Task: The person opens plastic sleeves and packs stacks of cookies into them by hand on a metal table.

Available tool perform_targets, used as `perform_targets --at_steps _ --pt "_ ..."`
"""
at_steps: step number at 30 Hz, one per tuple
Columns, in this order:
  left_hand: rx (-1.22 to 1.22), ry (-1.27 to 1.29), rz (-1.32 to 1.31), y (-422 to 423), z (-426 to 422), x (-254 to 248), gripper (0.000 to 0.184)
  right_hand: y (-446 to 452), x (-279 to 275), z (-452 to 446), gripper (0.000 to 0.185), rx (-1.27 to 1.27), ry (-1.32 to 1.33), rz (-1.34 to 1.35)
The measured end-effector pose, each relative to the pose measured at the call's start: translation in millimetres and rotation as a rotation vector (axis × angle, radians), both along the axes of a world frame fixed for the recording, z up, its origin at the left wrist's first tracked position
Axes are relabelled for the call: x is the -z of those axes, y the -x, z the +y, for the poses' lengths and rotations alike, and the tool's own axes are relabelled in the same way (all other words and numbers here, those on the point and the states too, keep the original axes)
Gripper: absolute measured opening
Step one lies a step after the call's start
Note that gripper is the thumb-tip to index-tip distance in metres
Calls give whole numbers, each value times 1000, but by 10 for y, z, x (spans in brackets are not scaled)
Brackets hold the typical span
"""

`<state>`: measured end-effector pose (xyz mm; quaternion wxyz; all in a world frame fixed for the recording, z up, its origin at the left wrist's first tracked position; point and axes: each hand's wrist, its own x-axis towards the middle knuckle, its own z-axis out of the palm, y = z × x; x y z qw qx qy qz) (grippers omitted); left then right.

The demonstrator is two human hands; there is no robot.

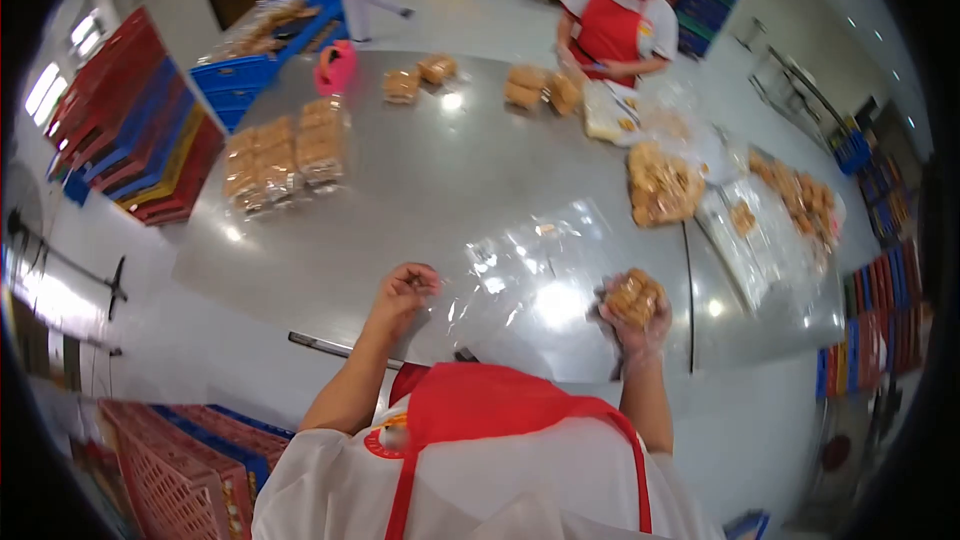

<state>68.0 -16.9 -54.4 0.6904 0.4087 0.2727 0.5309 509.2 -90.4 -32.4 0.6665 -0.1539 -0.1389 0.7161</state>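
My right hand point(640, 328), in what looks like a clear plastic glove, grips a small cluster of brown bread rolls point(635, 297) above the table's near edge. Over the table to the left is my left hand point(408, 292), its fingers curled in together; whether anything thin is between them cannot be made out. Clear plastic bags point(530, 258) lie flat and shiny on the metal table between my two hands. Beyond my right hand is a pile of loose brown rolls point(664, 185).
Packed bread point(285, 155) stands at the table's left, beside a pink tape dispenser point(335, 67). More packs point(528, 85) sit farther back. A co-worker point(620, 25) in a red apron stands across the table point(400, 190). Stacked crates point(130, 130) rise at left; more bags point(745, 240) lie right.
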Motion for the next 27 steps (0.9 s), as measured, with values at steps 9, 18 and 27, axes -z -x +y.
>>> perform_targets --at_steps 9,18,27 --pt "128 -58 127 -122 70 269 44 -109 59 -60 68 75 2 59" --pt "93 -87 210 -131 36 174 40 -273 -79 -53 62 208 21 23" --pt "36 -119 351 -197 -51 95 21 -1984 -2065 131 45 1112 4 -66"
